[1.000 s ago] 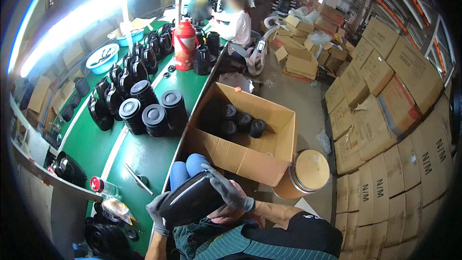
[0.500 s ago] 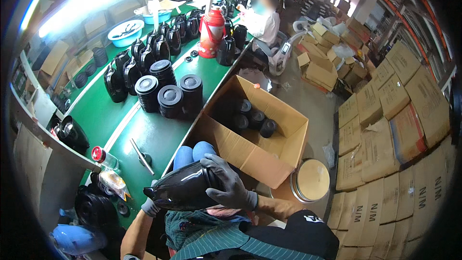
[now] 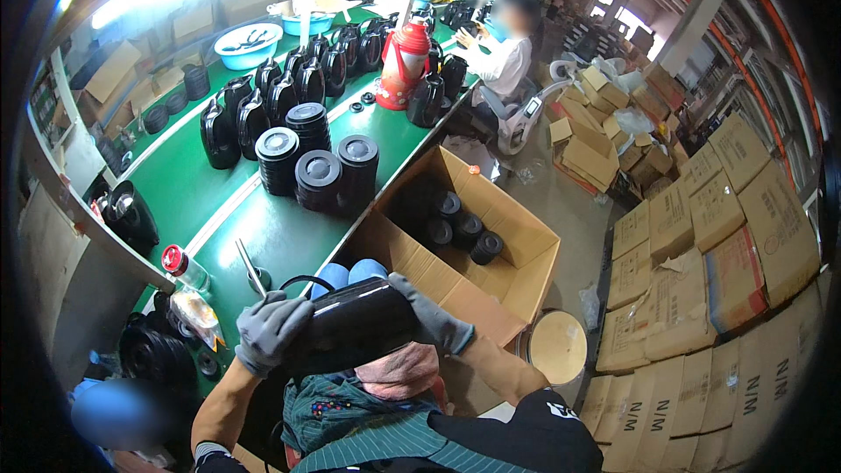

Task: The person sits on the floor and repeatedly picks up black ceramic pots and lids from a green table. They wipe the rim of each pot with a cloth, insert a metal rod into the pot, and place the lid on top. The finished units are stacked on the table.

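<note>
A glossy black flask body (image 3: 355,326) lies on its side, held crosswise above the person's lap, just in front of the near edge of the green tabletop (image 3: 263,228). The left hand (image 3: 270,331), in a grey glove, is closed around its left end; the right hand (image 3: 431,320), also gloved, wraps its fingers over the right end, so both hands grip the one piece. A thin dark loop, probably the handle, arches just above the body.

Step in hand, as judged from this pose: the piece appears to be under handling or inspection between the two hands, not yet set down. A further move would call for keeping both grips firm on the smooth, rounded shell and turning it upright before it can stand anywhere.

Just beyond, an open cardboard box (image 3: 517,250) stands beside the tabletop, with several black round lids (image 3: 462,229) at its bottom. On the tabletop, stacks of black caps (image 3: 317,177) stand near a row of black jugs (image 3: 263,109), with a red flask (image 3: 405,66) farther back and a light blue basin (image 3: 247,44) at the far left edge. A round tan stool seat (image 3: 559,346) sits on the floor beside the box. A second person in a white top (image 3: 508,61) works at the far end. Stacked cartons (image 3: 727,236) fill the right side.
</note>
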The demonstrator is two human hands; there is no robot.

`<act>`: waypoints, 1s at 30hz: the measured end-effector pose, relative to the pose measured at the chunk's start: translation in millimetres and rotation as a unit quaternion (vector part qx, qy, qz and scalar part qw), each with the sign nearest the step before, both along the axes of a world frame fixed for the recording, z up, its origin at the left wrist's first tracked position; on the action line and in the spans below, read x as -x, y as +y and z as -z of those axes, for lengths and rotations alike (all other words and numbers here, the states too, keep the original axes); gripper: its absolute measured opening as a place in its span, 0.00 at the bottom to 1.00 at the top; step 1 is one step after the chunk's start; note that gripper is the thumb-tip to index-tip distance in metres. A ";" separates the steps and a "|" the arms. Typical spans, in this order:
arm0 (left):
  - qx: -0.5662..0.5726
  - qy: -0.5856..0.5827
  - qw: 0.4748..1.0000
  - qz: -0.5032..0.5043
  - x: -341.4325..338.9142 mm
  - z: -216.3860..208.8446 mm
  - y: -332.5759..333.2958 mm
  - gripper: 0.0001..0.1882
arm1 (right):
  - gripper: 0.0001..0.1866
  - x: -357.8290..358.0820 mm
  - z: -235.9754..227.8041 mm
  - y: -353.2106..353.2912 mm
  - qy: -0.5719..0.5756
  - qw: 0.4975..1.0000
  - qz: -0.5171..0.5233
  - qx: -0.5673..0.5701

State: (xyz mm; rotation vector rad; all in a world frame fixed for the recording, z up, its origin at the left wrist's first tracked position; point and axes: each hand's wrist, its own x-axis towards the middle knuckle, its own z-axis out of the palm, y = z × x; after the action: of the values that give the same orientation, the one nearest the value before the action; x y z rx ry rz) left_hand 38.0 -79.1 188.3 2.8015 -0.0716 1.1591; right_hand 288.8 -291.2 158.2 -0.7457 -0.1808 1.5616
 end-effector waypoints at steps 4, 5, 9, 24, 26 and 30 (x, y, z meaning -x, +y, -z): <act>0.082 -0.015 0.996 -0.012 -13.4 0.1 -5.8 0.21 | 0.27 18.6 14.1 -2.1 -0.153 0.979 0.122 0.058; 0.104 -0.013 0.994 -0.007 -14.4 3.4 -5.3 0.21 | 0.27 25.8 25.3 -6.1 -0.183 0.971 0.145 0.052; 0.157 -0.009 0.988 0.006 -11.4 6.4 -8.7 0.20 | 0.31 49.0 9.2 -20.0 -0.282 0.943 0.169 0.043; 0.312 -0.009 0.950 0.008 -6.5 7.4 -33.3 0.22 | 0.39 66.1 15.1 -55.9 -0.638 0.743 0.201 -0.032; 0.335 -0.004 0.942 -0.011 4.3 35.2 -31.4 0.24 | 0.37 71.6 25.8 -58.6 -0.608 0.770 0.189 -0.036; 0.303 -0.009 0.953 0.011 9.0 31.1 -27.9 0.20 | 0.37 57.5 6.2 -37.2 -0.296 0.946 0.112 0.073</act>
State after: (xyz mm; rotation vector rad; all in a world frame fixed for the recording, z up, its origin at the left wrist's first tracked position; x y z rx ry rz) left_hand 28.9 -107.0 157.1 2.2400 0.2146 0.9882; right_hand 231.3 -328.4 151.9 -1.2966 -0.4089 1.1074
